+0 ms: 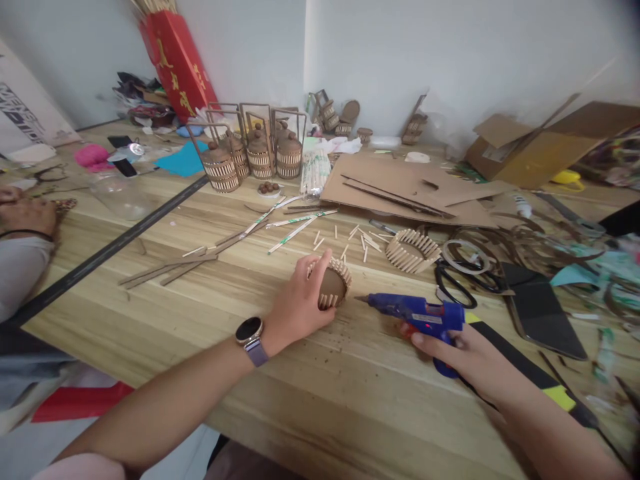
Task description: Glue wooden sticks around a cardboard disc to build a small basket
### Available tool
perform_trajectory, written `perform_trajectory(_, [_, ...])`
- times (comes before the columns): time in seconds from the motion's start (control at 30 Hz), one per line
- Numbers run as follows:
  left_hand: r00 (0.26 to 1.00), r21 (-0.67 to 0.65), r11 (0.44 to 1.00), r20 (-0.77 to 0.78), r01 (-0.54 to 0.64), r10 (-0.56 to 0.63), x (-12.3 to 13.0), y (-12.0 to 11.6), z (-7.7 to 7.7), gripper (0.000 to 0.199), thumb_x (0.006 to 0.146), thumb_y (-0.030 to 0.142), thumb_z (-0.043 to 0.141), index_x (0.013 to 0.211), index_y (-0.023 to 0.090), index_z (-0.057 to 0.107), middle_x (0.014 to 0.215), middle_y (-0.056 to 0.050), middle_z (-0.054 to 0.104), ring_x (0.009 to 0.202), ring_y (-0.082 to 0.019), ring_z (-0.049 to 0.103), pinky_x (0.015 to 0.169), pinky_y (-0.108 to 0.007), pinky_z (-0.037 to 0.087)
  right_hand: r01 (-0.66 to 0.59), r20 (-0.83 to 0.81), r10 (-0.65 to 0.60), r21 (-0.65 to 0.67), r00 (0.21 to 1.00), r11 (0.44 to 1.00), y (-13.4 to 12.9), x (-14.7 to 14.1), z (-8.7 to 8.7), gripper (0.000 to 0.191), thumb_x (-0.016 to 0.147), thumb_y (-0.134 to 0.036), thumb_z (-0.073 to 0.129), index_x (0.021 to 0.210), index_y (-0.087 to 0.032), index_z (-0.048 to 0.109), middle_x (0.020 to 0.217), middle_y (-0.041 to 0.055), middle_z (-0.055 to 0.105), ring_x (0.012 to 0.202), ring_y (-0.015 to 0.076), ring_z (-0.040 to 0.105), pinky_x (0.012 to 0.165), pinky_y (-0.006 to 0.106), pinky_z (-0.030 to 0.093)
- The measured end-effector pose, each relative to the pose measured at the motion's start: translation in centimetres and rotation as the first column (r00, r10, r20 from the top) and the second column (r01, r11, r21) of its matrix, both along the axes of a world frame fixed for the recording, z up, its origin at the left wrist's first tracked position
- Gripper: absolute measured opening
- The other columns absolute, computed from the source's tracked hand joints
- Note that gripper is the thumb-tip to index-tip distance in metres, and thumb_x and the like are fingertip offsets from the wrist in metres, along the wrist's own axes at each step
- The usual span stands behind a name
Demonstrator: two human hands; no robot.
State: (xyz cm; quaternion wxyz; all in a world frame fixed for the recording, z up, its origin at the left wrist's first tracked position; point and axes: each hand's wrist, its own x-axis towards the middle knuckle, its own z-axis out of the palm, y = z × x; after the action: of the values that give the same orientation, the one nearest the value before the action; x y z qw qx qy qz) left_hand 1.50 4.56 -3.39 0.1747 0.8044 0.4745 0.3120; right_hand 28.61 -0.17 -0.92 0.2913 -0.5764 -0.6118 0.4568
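My left hand (300, 300), with a watch on its wrist, grips a small round cardboard piece (334, 283) ringed with short wooden sticks. My right hand (450, 350) is wrapped round the handle of a blue glue gun (417, 312). The gun's nozzle points left, a short gap away from the round piece. Loose short sticks (365, 243) lie on the table behind the round piece. A second ring of sticks (413, 251) lies farther right.
Several small lantern-like baskets (260, 157) stand at the back. Cardboard sheets (400, 187), black scissors (457, 287) and a dark phone (543, 310) occupy the right side. Brown strips (185, 263) lie left of centre. Another person's hand (27, 217) rests at the far left.
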Motion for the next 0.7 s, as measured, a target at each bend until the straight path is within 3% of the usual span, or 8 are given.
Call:
perform_trajectory(0.2, [1.000,0.005,1.000,-0.010,0.025,-0.025,-0.1,-0.1,-0.1,0.106,0.069,0.014,0.071,0.151,0.031,0.004,0.141,-0.014,0.032,0.135,-0.035,0.035,0.105,-0.053,0.044,-0.159,0.122,0.148,0.085,0.981,0.984,-0.1,-1.6,-0.2,0.033,0.080,-0.049,0.063,0.096,-0.021,0.071,0.090,0.0066,0.077,0.082,0.0255,0.070,0.074,0.038,0.057])
perform_trajectory(0.3, [1.000,0.007,1.000,-0.005,0.028,-0.028,-0.1,-0.1,-0.2,0.106,0.069,0.013,0.070,0.150,0.031,0.006,0.142,-0.014,0.031,0.135,-0.035,0.035,0.106,-0.054,0.042,-0.222,0.221,0.192,0.118,0.956,0.968,-0.3,-2.5,0.0,0.025,0.082,-0.042,0.059,0.092,-0.021,0.069,0.084,0.0053,0.075,0.074,0.0233,0.068,0.066,0.034,0.056])
perform_trajectory(0.7, [1.000,0.004,1.000,-0.006,0.027,-0.027,0.0,0.0,-0.3,0.102,0.068,0.013,0.068,0.150,0.028,0.011,0.144,-0.015,0.031,0.136,-0.036,0.035,0.105,-0.053,0.044,-0.274,0.330,0.189,0.233,0.925,0.933,-0.5,-3.5,-0.1,0.020,0.087,-0.039,0.052,0.079,-0.022,0.061,0.079,0.0048,0.071,0.072,0.0222,0.067,0.066,0.032,0.052])
